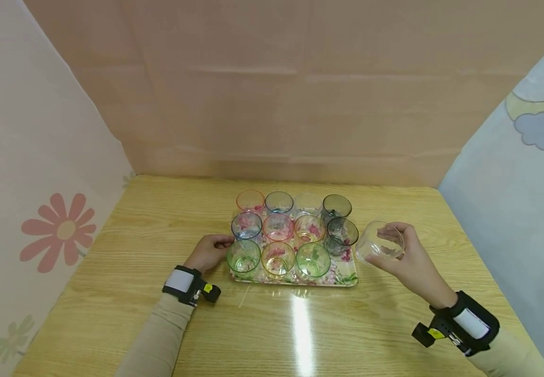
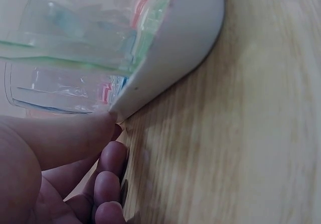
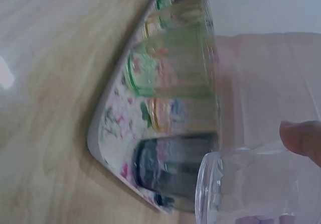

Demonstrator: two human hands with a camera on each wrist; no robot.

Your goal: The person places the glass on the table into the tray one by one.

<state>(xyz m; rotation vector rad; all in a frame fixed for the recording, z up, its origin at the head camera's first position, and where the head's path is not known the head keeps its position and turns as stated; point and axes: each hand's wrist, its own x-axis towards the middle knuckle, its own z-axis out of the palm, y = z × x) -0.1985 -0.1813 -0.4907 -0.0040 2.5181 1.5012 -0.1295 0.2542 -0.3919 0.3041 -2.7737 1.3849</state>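
A flowered tray (image 1: pixel 345 275) lies on the table, bearing several coloured glasses in three rows. My left hand (image 1: pixel 208 252) is at the tray's left edge; in the left wrist view its thumb (image 2: pixel 75 136) presses on the rim and the other fingers curl by the underside. My right hand (image 1: pixel 409 256) grips a clear glass (image 1: pixel 371 242), tilted and held just right of the tray. Nearest to it on the tray stands a dark grey glass (image 1: pixel 342 235). The front row holds a green glass (image 1: pixel 243 257), a yellow glass (image 1: pixel 278 260) and another green glass (image 1: pixel 313 261).
Behind these stand a blue glass (image 1: pixel 246 226), a pink glass (image 1: pixel 279 228) and an orange-rimmed glass (image 1: pixel 309 229). Bare flowered surface shows at the tray's front right corner. A brown backdrop (image 1: pixel 272 104) rises behind the wooden table (image 1: pixel 177 204), with patterned side walls.
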